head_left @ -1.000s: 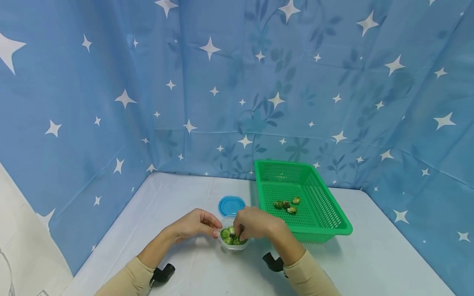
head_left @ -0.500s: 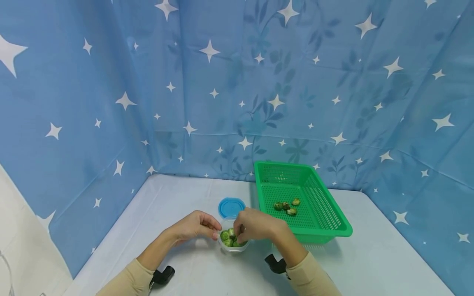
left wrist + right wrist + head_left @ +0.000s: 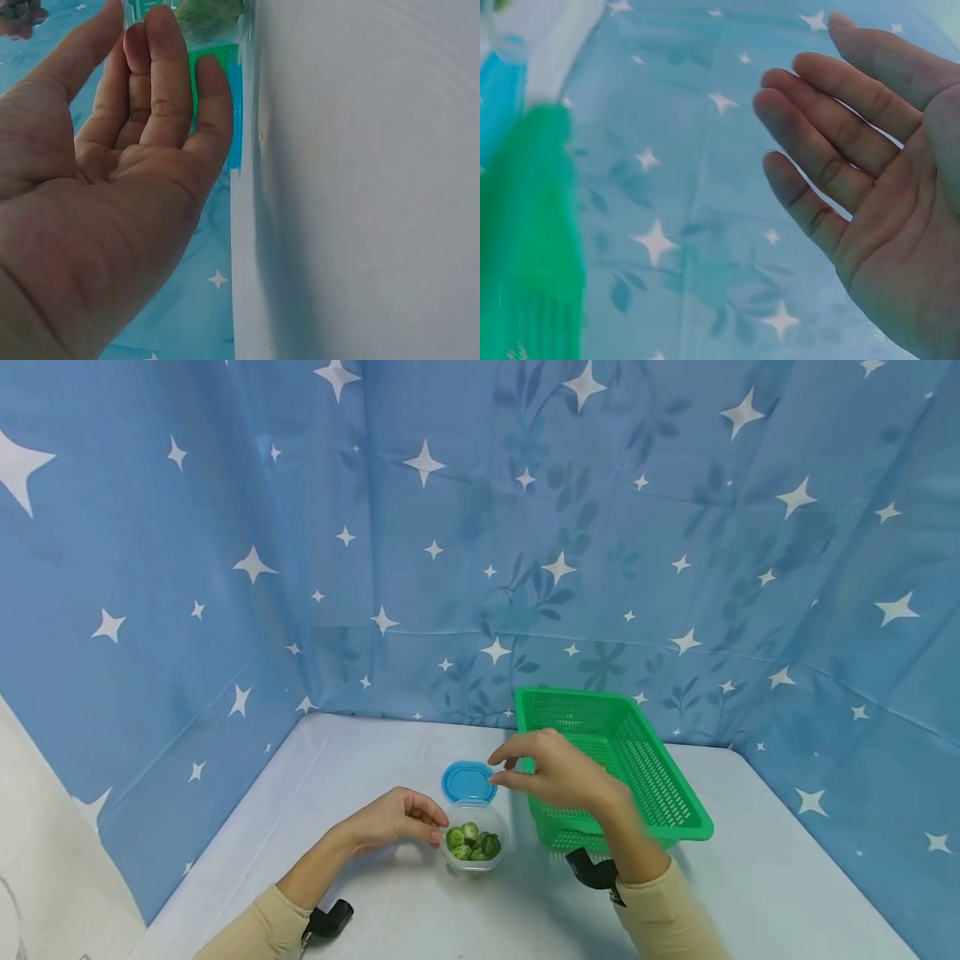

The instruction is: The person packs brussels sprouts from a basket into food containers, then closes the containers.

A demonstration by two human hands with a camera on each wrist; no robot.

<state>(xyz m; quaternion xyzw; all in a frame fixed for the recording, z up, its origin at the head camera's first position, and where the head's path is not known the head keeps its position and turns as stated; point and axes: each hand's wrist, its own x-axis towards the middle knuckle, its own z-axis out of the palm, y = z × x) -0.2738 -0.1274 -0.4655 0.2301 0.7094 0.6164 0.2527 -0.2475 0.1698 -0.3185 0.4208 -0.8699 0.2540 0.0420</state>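
A small clear plastic container [image 3: 492, 817] stands on the white table with several Brussels sprouts [image 3: 460, 852] in it. My left hand [image 3: 386, 820] holds its left rim between thumb and fingers; in the left wrist view the fingertips lie along the container's wall, beside a sprout [image 3: 210, 16]. Up and to the right, my right hand [image 3: 558, 770] hovers before the green basket's near left side, its fingers loosely bent and nothing between them. The right wrist view shows the palm [image 3: 907, 247] bare and the fingers spread.
A blue lid [image 3: 468, 782] lies just behind the container. The green perforated basket [image 3: 663, 768] stands to the right, its sprouts mostly hidden behind my right hand. A blue starred curtain [image 3: 450, 568] hangs round the back and sides of the table [image 3: 375, 743].
My right hand has left the container, rising up and right toward the basket, with its fingers parted. The sprouts under it now show. My left hand stays at the rim.
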